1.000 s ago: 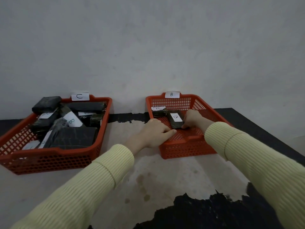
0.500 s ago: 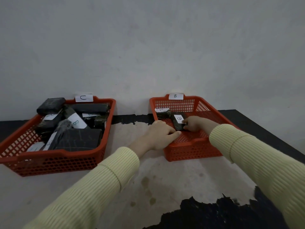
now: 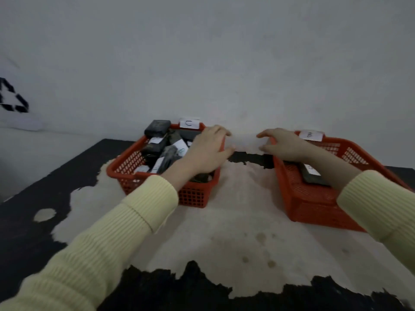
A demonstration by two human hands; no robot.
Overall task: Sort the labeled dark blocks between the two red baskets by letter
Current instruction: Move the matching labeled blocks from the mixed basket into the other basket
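Note:
The left red basket (image 3: 125,169) carries a paper tag "C" (image 3: 189,123) and holds several dark blocks (image 3: 157,127) with white labels. The right red basket (image 3: 314,203) has a tag "B" (image 3: 310,135) and a dark block labeled B (image 3: 311,173) lying inside. My left hand (image 3: 206,151) hovers over the right side of the C basket, fingers spread, holding nothing. Over the left rear corner of the B basket is my right hand (image 3: 283,144), also spread and empty. My forearm hides part of the B basket's inside.
Both baskets stand on a worn table (image 3: 235,221) with pale patches and dark peeling areas, against a plain grey wall. A black gap of table surface (image 3: 249,157) shows between the baskets. The table's left edge runs diagonally at the far left.
My right hand let go of the B block, which now lies in the B basket. My left hand moved from the B basket's rim to over the C basket. The view swung left.

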